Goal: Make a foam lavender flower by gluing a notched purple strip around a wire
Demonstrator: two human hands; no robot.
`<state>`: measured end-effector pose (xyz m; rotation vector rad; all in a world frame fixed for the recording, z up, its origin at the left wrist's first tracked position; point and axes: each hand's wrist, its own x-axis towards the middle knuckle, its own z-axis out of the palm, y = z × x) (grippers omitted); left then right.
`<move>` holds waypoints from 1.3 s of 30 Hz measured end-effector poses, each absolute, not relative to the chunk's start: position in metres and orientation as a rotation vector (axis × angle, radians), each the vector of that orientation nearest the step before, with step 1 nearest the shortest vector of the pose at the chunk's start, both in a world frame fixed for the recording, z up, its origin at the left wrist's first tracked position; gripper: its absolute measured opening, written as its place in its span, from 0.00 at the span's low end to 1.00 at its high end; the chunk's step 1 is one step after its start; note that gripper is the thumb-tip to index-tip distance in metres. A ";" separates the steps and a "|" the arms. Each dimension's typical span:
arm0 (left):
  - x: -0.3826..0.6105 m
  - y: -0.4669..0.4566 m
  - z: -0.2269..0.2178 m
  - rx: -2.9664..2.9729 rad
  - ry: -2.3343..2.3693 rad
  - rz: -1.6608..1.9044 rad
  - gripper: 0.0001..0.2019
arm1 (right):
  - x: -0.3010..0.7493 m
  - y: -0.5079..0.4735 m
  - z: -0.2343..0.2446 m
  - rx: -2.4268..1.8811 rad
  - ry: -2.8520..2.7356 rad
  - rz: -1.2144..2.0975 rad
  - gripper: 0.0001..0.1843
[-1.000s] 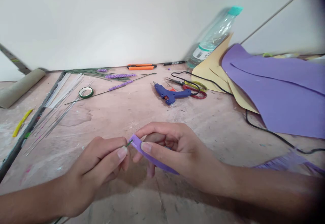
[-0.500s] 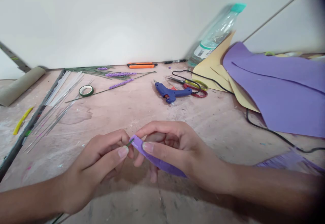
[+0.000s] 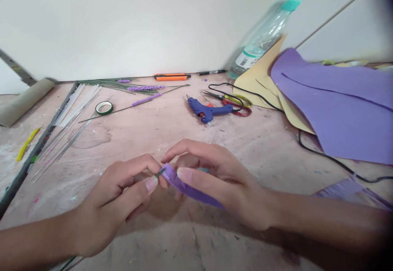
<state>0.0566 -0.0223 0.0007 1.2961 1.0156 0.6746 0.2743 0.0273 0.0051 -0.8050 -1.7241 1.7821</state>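
Observation:
Low in the middle of the head view, my left hand (image 3: 123, 199) pinches a thin green stem (image 3: 161, 172) between thumb and forefinger. The stem's tip lies against the end of a purple foam strip (image 3: 196, 194). My right hand (image 3: 221, 181) has its thumb on that strip, with the forefinger arched over it; the strip trails down to the right under the palm. A blue glue gun (image 3: 208, 110) lies beyond my hands, beside scissors (image 3: 241, 106). Finished-looking purple flower stems (image 3: 146, 99) rest at the back left.
A roll of green tape (image 3: 104, 108), metal wires (image 3: 66, 144) and clear glue sticks (image 3: 78, 105) lie left. An orange cutter (image 3: 172, 77) sits by the wall. At right are a bottle (image 3: 260, 46), purple foam sheets (image 3: 337, 111), fringed purple scraps (image 3: 340, 191) and a black cord (image 3: 325, 156).
My right thumb and forefinger have shifted slightly along the strip, and the forefinger has lifted off its end. The strip's end has moved a little right. My left hand keeps its pinch.

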 end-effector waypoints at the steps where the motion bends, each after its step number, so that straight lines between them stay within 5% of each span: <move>1: 0.056 -0.023 0.001 1.295 1.023 0.668 0.15 | 0.276 0.032 0.004 -0.806 -1.830 1.653 0.10; 8: 0.056 -0.024 0.000 1.295 1.002 0.671 0.14 | 0.277 0.063 0.009 -0.497 -2.388 0.912 0.09; 25: 0.051 -0.017 0.015 1.878 1.050 0.616 0.11 | 0.277 0.062 0.016 -0.312 -2.587 0.622 0.04; 39: 0.047 -0.014 0.007 2.381 1.117 0.542 0.08 | 0.276 0.064 0.015 -0.262 -2.666 0.322 0.11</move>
